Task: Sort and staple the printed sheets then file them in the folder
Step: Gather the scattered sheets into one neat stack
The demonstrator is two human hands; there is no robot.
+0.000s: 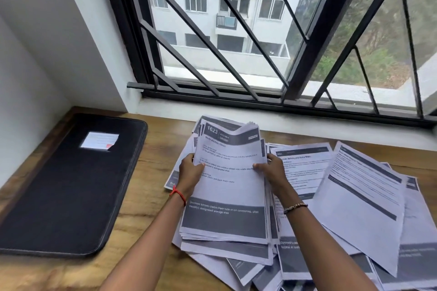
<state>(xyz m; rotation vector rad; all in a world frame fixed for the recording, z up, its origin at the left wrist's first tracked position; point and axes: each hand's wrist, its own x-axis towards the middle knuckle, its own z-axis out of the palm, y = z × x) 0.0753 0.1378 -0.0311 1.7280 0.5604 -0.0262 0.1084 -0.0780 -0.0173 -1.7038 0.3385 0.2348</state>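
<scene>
A thick stack of printed sheets with dark header and footer bands is tilted up off the wooden table, its top page marked 1623. My left hand grips the stack's left edge and my right hand grips its right edge, thumbs on the top page. More printed sheets lie spread loosely to the right and underneath. A closed black folder with a white label lies flat at the left. No stapler is in view.
The wooden table runs up to a white wall at the left and a barred window at the back. Bare wood shows between the folder and the papers.
</scene>
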